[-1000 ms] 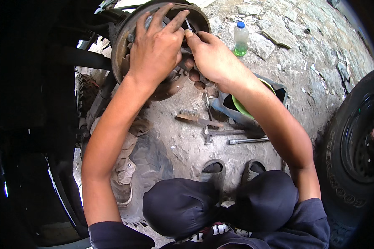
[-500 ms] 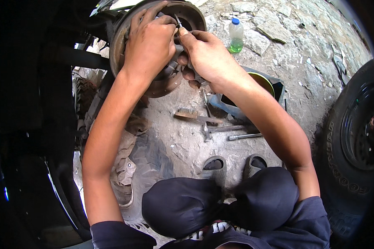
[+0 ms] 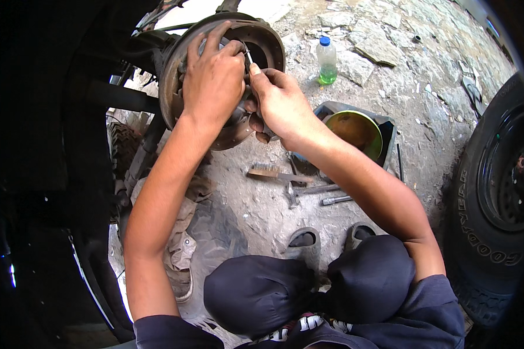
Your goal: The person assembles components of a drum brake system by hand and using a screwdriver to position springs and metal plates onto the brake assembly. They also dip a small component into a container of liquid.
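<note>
A rusty round brake assembly [image 3: 226, 141] sits at the wheel end of the vehicle, upper left of centre. Over its face lies my left hand [image 3: 215, 81], fingers spread and touching the parts; what lies under the palm is hidden. My right hand [image 3: 282, 104] is closed around a slim metal tool [image 3: 248, 53], whose thin shaft points up into the assembly beside my left fingertips. The thumb presses along this tool, and its exact kind is hidden by the fingers.
On the stony ground lie a wire brush [image 3: 268, 172], a hammer [image 3: 314, 189] and a metal bar [image 3: 336, 200]. A black tray [image 3: 334, 107] holds a round pan [image 3: 355, 131]. A bottle with green liquid [image 3: 327, 64] stands beyond; a tyre [image 3: 477, 215] is at right.
The view has shifted a little, so the assembly and both hands sit lower in it. More of the pan shows. Both hands keep nearly the same hold.
</note>
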A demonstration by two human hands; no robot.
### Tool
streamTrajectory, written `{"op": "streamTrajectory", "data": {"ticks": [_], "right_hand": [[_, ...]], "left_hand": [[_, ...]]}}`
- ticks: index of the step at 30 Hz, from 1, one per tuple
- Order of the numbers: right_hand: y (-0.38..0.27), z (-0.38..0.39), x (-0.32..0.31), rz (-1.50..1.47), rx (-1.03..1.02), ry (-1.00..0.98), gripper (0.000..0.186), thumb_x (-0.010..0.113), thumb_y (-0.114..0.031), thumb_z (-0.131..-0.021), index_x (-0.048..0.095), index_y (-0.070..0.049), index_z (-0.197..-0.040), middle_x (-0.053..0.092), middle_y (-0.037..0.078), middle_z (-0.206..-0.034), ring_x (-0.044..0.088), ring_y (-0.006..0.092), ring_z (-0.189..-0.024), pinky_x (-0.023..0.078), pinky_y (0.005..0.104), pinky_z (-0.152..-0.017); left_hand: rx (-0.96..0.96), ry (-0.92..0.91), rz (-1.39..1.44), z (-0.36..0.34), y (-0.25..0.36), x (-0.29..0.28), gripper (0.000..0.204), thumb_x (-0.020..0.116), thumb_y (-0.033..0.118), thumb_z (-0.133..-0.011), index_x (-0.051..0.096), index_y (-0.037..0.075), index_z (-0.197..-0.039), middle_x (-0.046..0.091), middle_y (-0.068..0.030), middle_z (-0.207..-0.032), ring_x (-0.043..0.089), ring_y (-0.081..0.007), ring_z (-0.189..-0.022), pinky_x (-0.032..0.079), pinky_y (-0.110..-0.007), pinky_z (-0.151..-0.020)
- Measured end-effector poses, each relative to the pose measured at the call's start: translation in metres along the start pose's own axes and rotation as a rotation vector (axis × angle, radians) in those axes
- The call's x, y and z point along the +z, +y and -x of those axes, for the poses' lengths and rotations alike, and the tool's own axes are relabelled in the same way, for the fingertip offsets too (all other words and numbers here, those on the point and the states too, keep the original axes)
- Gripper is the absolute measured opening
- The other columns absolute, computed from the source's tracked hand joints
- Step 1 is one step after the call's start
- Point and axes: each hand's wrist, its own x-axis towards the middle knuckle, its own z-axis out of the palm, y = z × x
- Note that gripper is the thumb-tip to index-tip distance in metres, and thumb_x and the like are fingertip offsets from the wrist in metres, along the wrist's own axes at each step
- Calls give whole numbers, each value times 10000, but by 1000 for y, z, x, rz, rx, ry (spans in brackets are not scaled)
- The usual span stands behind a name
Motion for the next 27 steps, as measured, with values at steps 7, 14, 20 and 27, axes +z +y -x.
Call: {"op": "streamTrajectory", "data": {"ticks": [7, 14, 20, 27], "right_hand": [[2, -5, 1, 68, -91, 53, 408, 461, -338, -1031, 560, 56, -992, 564, 79, -660, 564, 175, -456, 448, 330, -425], [-23, 2, -7, -22, 122, -31, 331, 522, -419, -1007, 507, -97, -933, 491, 4, -687, 436, 106, -484, 318, 271, -398], [-40, 7, -20, -2, 197, -58, 338, 552, -429, -989, 531, -95, -943, 490, -7, -677, 417, 97, -466, 290, 263, -388], [-60, -20, -61, 155, 373, -222, 358, 561, -421, -987, 546, -95, -839, 462, -34, -628, 341, 45, -398, 199, 212, -326]], "left_hand": [[1, 75, 61, -2, -1, 5, 162, 660, 40, -745, 745, -6, -875, 693, -77, -1127, 488, -278, -1306, 326, -515, -1109], [-128, 113, 293, -5, -7, 0, 187, 692, 56, -756, 700, 5, -935, 641, -145, -1184, 502, -324, -1285, 367, -458, -1087], [-258, 88, 304, -15, -7, -11, 781, 829, 131, -692, 466, 16, -1373, 416, -210, -1471, 445, -380, -1328, 412, -408, -1058], [-193, 5, 110, -16, -14, 0, 600, 755, 178, -783, 540, 140, -1342, 601, -51, -1328, 422, -291, -1366, 319, -472, -1094]]}}
